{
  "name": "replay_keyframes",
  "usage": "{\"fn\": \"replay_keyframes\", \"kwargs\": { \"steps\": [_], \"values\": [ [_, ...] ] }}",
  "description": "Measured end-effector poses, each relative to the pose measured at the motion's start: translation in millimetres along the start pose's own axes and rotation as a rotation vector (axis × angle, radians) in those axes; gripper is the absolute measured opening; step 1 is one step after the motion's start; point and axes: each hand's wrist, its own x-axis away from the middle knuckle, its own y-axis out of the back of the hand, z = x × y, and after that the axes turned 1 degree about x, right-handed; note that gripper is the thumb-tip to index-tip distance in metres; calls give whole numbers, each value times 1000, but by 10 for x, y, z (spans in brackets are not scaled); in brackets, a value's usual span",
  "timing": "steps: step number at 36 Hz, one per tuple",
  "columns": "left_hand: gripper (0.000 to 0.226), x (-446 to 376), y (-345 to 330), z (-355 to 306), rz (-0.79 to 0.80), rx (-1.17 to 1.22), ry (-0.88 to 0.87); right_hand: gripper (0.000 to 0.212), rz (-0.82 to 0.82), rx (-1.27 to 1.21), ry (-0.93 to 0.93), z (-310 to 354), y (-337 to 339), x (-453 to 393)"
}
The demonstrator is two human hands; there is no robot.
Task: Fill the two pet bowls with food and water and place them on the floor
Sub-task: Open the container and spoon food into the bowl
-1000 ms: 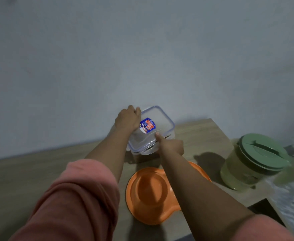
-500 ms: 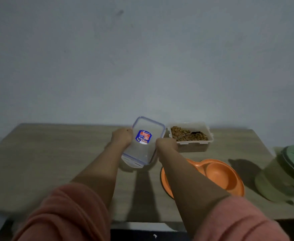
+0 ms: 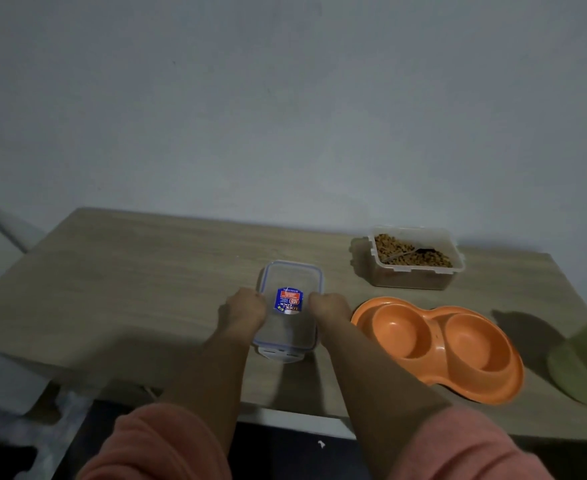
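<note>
Both hands grip the clear lid (image 3: 290,308), one on each long side. Left hand (image 3: 244,310) has its fingers curled over the lid's left edge; right hand (image 3: 328,308) has its fingers curled over the right edge. Fingertips are hidden under the knuckles, so exact finger placement is unclear. The lid has a blue seal line and a blue and red sticker (image 3: 288,301) showing between the two hands. It sits low over the wooden table (image 3: 146,271), near the front edge; can't tell if it touches the top or hovers just above. A latch flap hangs off its near end.

Pink sleeves (image 3: 160,445) cover both upper arms; forearms are bare.

Just right of the right hand, the orange double pet bowl (image 3: 437,344) lies flat on the table, both wells bare. Behind it, near the wall, stands the open clear food box (image 3: 415,258) with brown kibble (image 3: 406,254) and a dark scoop inside. Bowl and box are apart, not touching.

At the far right edge, a blurred green jug (image 3: 586,362) is partly cut off. Grey wall (image 3: 285,116) behind.
</note>
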Motion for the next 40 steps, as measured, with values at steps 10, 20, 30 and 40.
{"fn": "replay_keyframes", "kwargs": {
  "steps": [10, 20, 30, 40],
  "values": [
    [37, 20, -34, -62, 2, -31, -6, 47, 7, -23, -10, -6, 10, -32],
    [38, 43, 69, -242, -45, 13, -37, 44, -52, 27, 66, 92, 144, -32],
    [36, 173, -20, -1228, -29, 138, -319, 25, -331, -34, 228, 167, 930, -203],
    [72, 119, -599, -2014, 218, 445, -117, 41, -536, -109, 93, -80, 1853, -738]
  ]
}}
